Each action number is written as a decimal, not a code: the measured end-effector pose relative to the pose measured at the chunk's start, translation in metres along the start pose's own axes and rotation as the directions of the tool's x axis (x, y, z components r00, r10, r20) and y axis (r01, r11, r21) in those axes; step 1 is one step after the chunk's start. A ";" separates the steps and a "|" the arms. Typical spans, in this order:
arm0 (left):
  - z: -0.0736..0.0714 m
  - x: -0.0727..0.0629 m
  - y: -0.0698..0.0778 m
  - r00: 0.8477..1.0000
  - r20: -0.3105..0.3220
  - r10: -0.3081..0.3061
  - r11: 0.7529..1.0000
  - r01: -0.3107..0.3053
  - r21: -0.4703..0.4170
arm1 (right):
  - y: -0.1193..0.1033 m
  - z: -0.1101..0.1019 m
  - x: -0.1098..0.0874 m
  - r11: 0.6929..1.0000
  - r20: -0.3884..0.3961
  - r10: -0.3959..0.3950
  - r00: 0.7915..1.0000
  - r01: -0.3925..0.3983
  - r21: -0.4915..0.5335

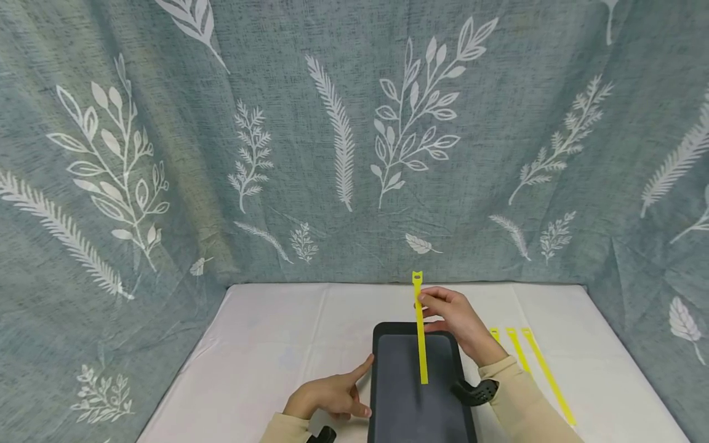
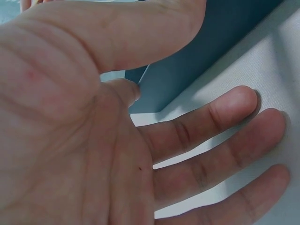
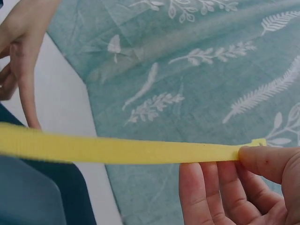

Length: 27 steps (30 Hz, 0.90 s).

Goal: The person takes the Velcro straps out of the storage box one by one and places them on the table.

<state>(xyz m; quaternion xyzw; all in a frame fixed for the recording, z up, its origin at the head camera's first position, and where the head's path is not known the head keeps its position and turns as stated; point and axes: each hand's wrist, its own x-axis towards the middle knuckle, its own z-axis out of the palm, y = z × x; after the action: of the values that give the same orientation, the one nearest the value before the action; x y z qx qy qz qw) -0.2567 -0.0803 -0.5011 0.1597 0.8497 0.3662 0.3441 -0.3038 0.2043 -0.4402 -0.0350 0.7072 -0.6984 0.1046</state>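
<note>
My right hand (image 1: 454, 317) pinches a yellow hook-and-loop cable tie (image 1: 421, 338) near its slotted head, between thumb and fingers. The strap hangs down over the dark grey tray (image 1: 410, 394); in the right wrist view the yellow tie (image 3: 117, 151) stretches across the picture. My left hand (image 1: 335, 394) is at the tray's left side, its index finger and thumb touching the edge. In the left wrist view the left hand (image 2: 117, 140) has its fingers extended, the other fingertips near the white cloth.
Several yellow cable ties, one of them this strap (image 1: 548, 375), lie on the white cloth (image 1: 277, 332) right of the tray, partly behind my right forearm. A blue-green curtain (image 1: 354, 234) with white leaf prints stands behind the table.
</note>
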 end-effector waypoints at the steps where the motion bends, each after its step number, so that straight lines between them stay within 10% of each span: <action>1: 0.000 0.000 0.000 1.000 0.001 0.001 1.000 -0.001 -0.006 | -0.002 -0.002 0.000 1.000 -0.007 -0.002 1.000 0.002 -0.002; 27: -0.001 -0.001 -0.002 1.000 0.010 0.016 1.000 -0.016 -0.015 | -0.039 -0.076 -0.021 0.981 -0.080 -0.035 0.996 0.019 -0.195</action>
<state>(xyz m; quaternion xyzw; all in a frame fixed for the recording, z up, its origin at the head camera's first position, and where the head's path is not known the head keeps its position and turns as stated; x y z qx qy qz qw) -0.2568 -0.0830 -0.5013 0.1658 0.8439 0.3747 0.3464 -0.3024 0.2822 -0.3994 -0.0253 0.7750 -0.6284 0.0617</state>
